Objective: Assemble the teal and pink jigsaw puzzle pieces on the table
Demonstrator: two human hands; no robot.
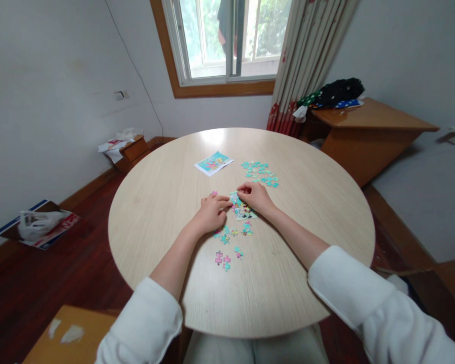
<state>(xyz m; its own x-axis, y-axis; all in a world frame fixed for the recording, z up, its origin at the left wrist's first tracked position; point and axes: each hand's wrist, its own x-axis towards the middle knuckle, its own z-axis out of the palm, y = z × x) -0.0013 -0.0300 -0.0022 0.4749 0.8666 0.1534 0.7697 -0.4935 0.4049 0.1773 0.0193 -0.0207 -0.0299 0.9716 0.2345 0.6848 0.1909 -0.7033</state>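
A partly joined jigsaw puzzle (244, 212) with a colourful cartoon picture lies on the round table, between my two hands. My left hand (213, 213) rests flat at its left side, fingers stretched and tips touching that edge. Over the puzzle's top edge, my right hand (256, 196) is closed in a pinch on a small puzzle piece, mostly hidden by the fingertips. One pink piece (215, 193) shows just beyond my left hand. Loose pieces (246, 229) are scattered below the puzzle, and pink pieces (226, 263) lie nearer to me.
Several turquoise pieces (261, 172) are spread beyond my right hand. A printed picture sheet (214, 163) lies farther back on the round table (151, 202). Clothes (337, 93) are heaped on a wooden desk (379, 119) at right. A cardboard box (72, 336) stands at lower left.
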